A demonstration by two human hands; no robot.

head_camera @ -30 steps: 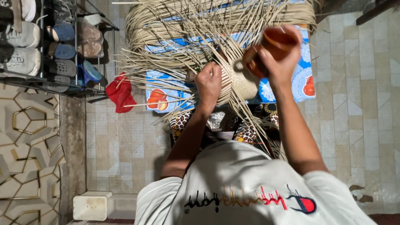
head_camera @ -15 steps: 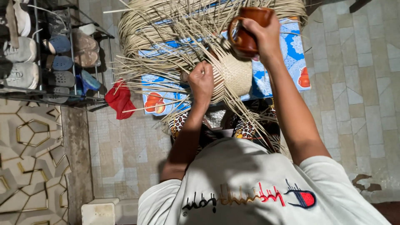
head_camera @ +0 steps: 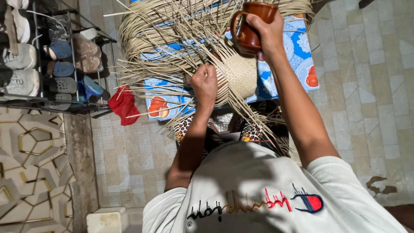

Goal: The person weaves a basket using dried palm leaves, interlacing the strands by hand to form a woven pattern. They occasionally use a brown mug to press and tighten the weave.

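The person's right hand [head_camera: 268,29] is gripping a brown mug [head_camera: 249,26], fingers [head_camera: 258,21] wrapped around its body, with the handle turned toward the left hand. Against a second ago, the mug is riding higher and has drifted across the weave, now sitting just above the woven cap [head_camera: 237,75] rather than off to its far side. The left hand [head_camera: 204,84] is clenched on a bunch of straw strips [head_camera: 172,47] right beside the cap, much where it was before, still pressing at the cap's edge. Loose strips are fanning out from the cap in all directions. Under the cap a blue printed cloth [head_camera: 302,56] is lying on the tiled floor [head_camera: 375,99]. Beyond the strips, away from the cap, a red rag [head_camera: 123,105] is hanging near a shoe rack [head_camera: 47,64].
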